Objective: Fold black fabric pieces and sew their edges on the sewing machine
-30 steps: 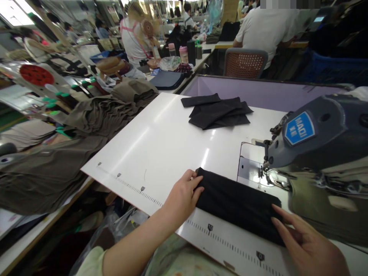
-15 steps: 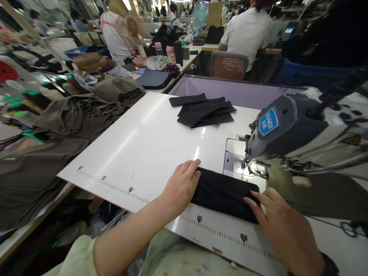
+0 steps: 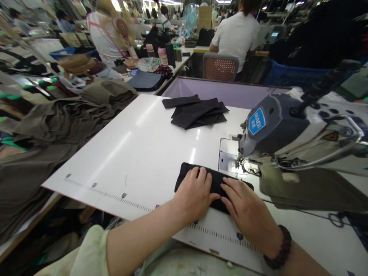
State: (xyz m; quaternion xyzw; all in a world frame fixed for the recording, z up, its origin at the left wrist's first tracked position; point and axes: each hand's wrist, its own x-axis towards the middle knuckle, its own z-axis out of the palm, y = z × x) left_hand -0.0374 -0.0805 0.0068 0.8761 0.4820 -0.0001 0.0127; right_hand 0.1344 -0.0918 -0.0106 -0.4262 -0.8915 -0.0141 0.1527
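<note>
Black cloth (image 3: 216, 184) is lying near the front edge of the white tabletop (image 3: 115, 165), beside the sewing machine (image 3: 267, 115); the left hand (image 3: 194, 195) is resting loosely extended fingers across it, the right hand (image 3: 248, 209) is laying outstretched fingers on its right part, and black pieces (image 3: 198, 112) are lying piled farther back

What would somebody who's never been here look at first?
Probably the big grey sewing machine on the right, with its bright blue badge. Next might be the folded black cloth near the table's front edge, with the person's left grip and right grip resting on it. Farther back on the white table lies a messy pile of black pieces.
</note>
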